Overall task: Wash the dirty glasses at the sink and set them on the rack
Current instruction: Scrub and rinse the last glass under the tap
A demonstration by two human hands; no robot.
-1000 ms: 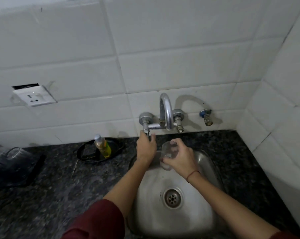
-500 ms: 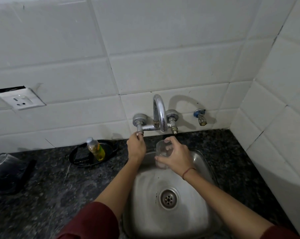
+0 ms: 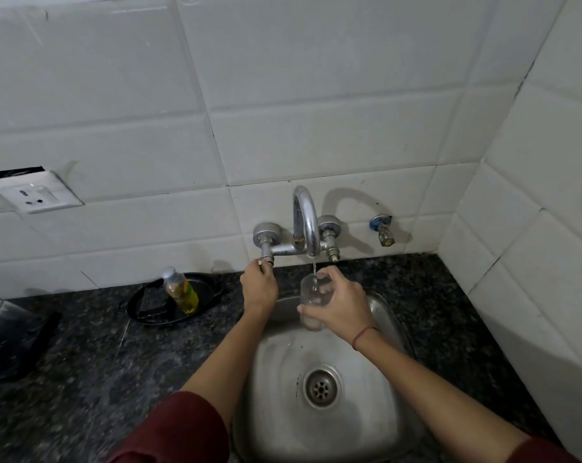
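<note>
My right hand [image 3: 341, 307] grips a clear drinking glass [image 3: 311, 297] upright under the spout of the chrome wall faucet [image 3: 305, 225], above the steel sink [image 3: 276, 369]. A thin stream of water runs from the spout into the glass. My left hand [image 3: 259, 285] pinches the left tap valve [image 3: 266, 259] just below the faucet body. At the far left edge, another clear glass [image 3: 0, 310] stands upside down on a dark rack [image 3: 19, 342].
A small bottle of yellow dish liquid [image 3: 181, 290] lies in a black oval tray [image 3: 149, 309] on the dark granite counter. A second small tap [image 3: 383, 230] sticks out of the tiled wall on the right. A wall socket [image 3: 34, 195] sits at the left.
Water has started to flow from the spout into the glass. My right hand has shifted the glass slightly under the spout; my left hand stays on the valve.
</note>
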